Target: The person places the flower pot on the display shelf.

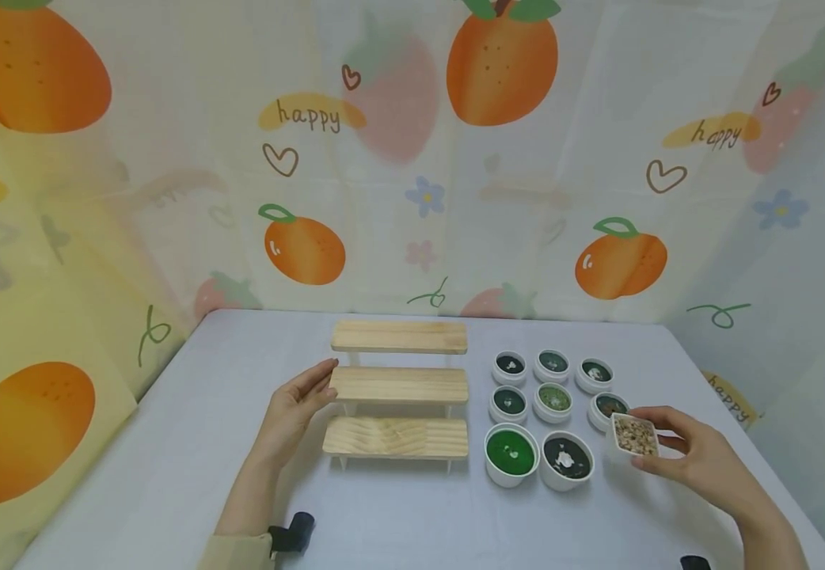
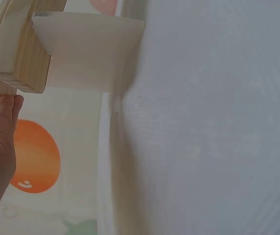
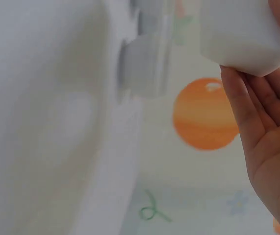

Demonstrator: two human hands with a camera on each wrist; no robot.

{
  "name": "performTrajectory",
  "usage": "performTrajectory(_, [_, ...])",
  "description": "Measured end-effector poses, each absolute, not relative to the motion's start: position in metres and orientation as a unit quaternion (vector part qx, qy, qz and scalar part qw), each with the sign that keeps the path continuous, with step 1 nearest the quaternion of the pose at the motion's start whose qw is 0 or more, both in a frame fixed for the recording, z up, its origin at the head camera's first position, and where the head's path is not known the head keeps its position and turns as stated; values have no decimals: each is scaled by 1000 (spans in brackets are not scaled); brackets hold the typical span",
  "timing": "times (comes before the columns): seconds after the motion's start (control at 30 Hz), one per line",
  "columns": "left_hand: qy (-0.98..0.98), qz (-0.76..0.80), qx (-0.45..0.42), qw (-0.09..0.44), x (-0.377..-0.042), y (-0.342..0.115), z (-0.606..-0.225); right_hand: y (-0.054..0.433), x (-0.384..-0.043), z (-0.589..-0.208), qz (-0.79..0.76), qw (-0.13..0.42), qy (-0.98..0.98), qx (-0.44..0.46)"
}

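My left hand is at the left end of the middle wooden shelf, its fingers extended and fingertips at the board's edge. In the left wrist view, the fingertips are right by a board end with a white leg under it. My right hand pinches a small white square cup between thumb and fingers. Pale, chopped-looking bits fill this cup, tilted toward the head camera. From the right wrist, the cup's white underside shows above the table.
Behind and in front of the middle shelf stand the back shelf and the front shelf. Several small white round tubs with dark or green tops sit right of them. Closer stand a larger green-topped tub and a dark-topped tub.
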State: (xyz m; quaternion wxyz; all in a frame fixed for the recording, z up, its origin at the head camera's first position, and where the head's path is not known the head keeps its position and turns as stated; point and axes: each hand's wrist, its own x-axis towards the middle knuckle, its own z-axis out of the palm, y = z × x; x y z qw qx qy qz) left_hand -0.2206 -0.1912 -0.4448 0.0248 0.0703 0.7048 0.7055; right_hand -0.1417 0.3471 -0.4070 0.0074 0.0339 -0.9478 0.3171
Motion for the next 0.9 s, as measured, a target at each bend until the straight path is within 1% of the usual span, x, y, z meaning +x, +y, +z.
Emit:
performTrajectory(0.17, [716, 694, 69, 22, -221, -192, -443, 313, -136, -380, 326, 38, -943, 53])
performTrajectory(0.27, [717, 693, 70, 23, -221, -192, -443, 285, -133, -366, 338, 57, -936, 84])
performTrajectory(0.37, [714, 696, 72, 26, -221, -193, -444, 255, -132, -357, 353, 72, -924, 132])
performTrajectory(0.5, [712, 697, 74, 27, -221, -193, -445, 219, -136, -355, 394, 58, -895, 202])
performTrajectory(0.7, [718, 692, 66, 28, -221, -193, -443, 171, -145, -360, 428, 2, -866, 258])
performTrajectory(0.8, [720, 690, 63, 29, -221, -193, -443, 151, -149, -363, 428, -4, -858, 284])
performTrajectory(0.9, [722, 689, 61, 30, -221, -192, -442, 133, -152, -366, 425, 0, -854, 299])
